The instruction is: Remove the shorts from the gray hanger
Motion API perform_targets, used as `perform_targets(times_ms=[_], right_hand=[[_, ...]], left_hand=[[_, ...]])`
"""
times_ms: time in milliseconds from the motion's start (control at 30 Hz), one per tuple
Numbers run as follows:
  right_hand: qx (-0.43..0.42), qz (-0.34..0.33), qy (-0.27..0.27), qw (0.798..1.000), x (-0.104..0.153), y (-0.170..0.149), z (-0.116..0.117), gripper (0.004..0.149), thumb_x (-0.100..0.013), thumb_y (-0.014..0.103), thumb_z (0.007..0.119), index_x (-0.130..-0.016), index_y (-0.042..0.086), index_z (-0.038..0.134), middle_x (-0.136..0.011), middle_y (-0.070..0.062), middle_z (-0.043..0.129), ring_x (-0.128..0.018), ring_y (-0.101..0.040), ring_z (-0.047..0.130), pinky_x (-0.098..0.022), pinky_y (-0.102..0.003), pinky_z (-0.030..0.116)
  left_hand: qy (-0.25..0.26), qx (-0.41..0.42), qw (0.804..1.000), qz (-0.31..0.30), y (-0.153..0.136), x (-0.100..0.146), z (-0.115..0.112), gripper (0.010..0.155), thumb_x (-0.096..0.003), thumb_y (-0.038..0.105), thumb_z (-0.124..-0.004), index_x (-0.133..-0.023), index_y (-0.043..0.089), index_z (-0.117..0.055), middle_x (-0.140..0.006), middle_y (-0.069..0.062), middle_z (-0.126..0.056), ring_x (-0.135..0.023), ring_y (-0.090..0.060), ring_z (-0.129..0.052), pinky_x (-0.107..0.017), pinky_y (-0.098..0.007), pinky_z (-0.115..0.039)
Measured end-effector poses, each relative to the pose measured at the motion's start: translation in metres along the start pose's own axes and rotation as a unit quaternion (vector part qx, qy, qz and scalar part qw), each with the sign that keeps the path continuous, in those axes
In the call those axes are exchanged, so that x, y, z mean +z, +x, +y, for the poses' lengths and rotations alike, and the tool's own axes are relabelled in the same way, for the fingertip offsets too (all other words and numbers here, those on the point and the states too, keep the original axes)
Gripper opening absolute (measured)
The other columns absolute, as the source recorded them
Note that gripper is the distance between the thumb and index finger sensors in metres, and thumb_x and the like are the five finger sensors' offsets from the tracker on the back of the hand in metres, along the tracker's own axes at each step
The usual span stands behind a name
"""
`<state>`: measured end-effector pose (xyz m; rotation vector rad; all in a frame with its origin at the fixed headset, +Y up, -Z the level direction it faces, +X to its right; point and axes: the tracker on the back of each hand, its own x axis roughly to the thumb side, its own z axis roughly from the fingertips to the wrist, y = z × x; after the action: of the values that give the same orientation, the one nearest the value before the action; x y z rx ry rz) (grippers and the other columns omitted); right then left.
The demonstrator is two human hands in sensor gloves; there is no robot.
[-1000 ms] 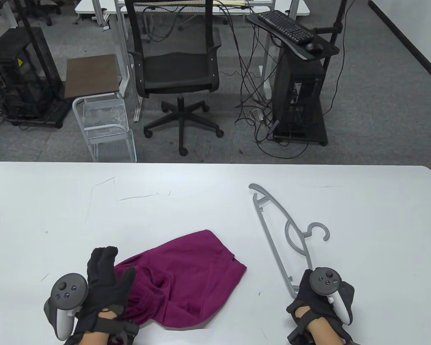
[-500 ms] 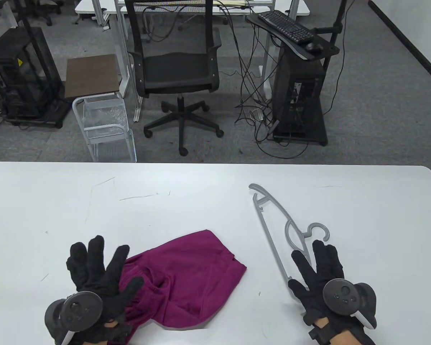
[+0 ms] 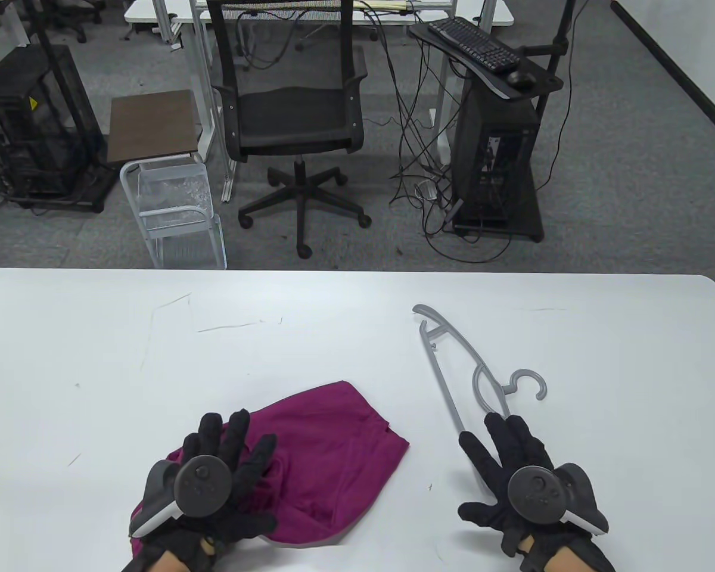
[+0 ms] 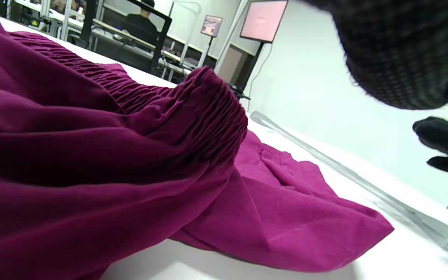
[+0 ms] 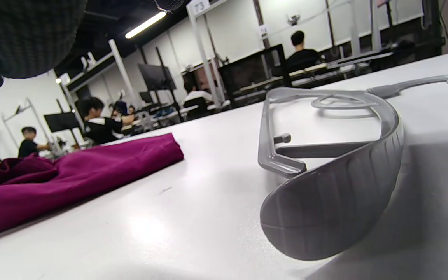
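Observation:
The magenta shorts (image 3: 333, 441) lie crumpled on the white table (image 3: 95, 357), apart from the gray hanger (image 3: 448, 387), which lies flat to their right. My left hand (image 3: 247, 471) is palm down with fingers spread over the shorts' near left part, at the gathered waistband (image 4: 208, 101). My right hand (image 3: 482, 471) is palm down with fingers spread over the hanger's near end. I cannot tell whether either hand touches. The right wrist view shows the hanger's end (image 5: 333, 202) close up and the shorts (image 5: 72, 175) to the left. The left wrist view shows the hanger's bar (image 4: 344, 171) beyond the shorts.
The table's far edge (image 3: 357, 271) runs across the middle of the table view. Beyond it stand an office chair (image 3: 298, 119), a small side table (image 3: 152, 125) and a computer stand (image 3: 497, 149). Bare table lies behind and left of the shorts.
My left hand has moved right, from beside the shorts to over them. My right hand let go of the hanger's near end, spread its fingers and shifted slightly left. Shorts and hanger have not moved.

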<state>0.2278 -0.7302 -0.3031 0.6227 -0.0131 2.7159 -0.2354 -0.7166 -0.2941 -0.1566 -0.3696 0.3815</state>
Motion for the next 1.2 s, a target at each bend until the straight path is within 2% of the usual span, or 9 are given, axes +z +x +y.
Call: perform_targets(times_ms=[533, 1200], right_hand=[[-0.056, 0.037, -0.001, 0.998, 0.004, -0.02, -0.001, 0.094, -0.038, 0.062, 0.077, -0.11, 0.026, 0.028, -0.116, -0.015, 0.006, -0.099, -0.051, 0.001, -0.067, -0.078, 0.026], [-0.119, 0.048, 0.026, 0.991, 0.002, -0.023, 0.004, 0.092, -0.041, 0.061, 0.075, -0.111, 0.023, 0.027, -0.116, -0.016, 0.008, -0.099, -0.052, 0.002, -0.067, -0.078, 0.026]], left_hand=[[0.004, 0.039, 0.999, 0.015, -0.01, 0.001, 0.003, 0.104, -0.0229, 0.069, -0.084, -0.095, 0.064, -0.009, -0.106, 0.016, 0.02, -0.098, -0.031, 0.022, -0.073, -0.063, 0.001], [0.018, 0.061, 0.998, 0.028, -0.017, 0.01, 0.009, 0.102, -0.025, 0.069, -0.083, -0.097, 0.063, -0.011, -0.106, 0.014, 0.019, -0.1, -0.034, 0.018, -0.074, -0.064, -0.002]])
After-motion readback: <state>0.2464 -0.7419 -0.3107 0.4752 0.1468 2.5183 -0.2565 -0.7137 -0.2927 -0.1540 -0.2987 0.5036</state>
